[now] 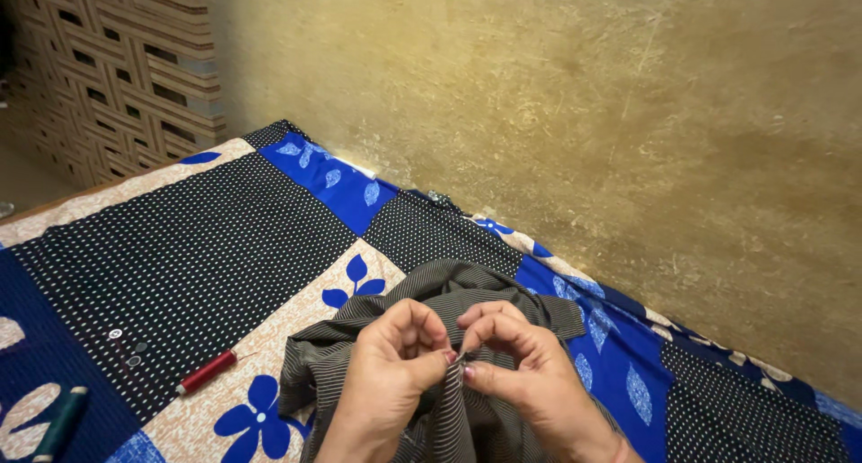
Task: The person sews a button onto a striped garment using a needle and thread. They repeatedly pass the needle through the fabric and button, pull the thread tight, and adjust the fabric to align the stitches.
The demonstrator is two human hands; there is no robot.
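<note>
Both hands meet over a bunched piece of dark striped cloth (458, 306) near the front edge of a bed spread with a patchwork cover (224, 220) of blue, black dotted and peach flowered squares. The left hand (391, 369) is closed, thumb and forefinger pinching a fold of the cloth. The right hand (525, 369) is closed too, its fingertips pressed against the left hand's, pinching the same fold and what looks like a small thin thing, perhaps a needle; it is too small to tell.

The cloth looks light, soft and limp: it drapes and creases under the hands, so it probably slides and bunches easily. It seems best held by a pinched fold close to the working spot, as both hands have it. It lies directly under and between the hands, its far folds spreading toward the wall (584, 113).

Toward the left edge of the bed lie a red spool of thread (206, 371) and, well apart, a dark green spool (61, 423) at the front left corner. A few small buttons (126, 348) rest on a black dotted square just beyond the red spool.
</note>
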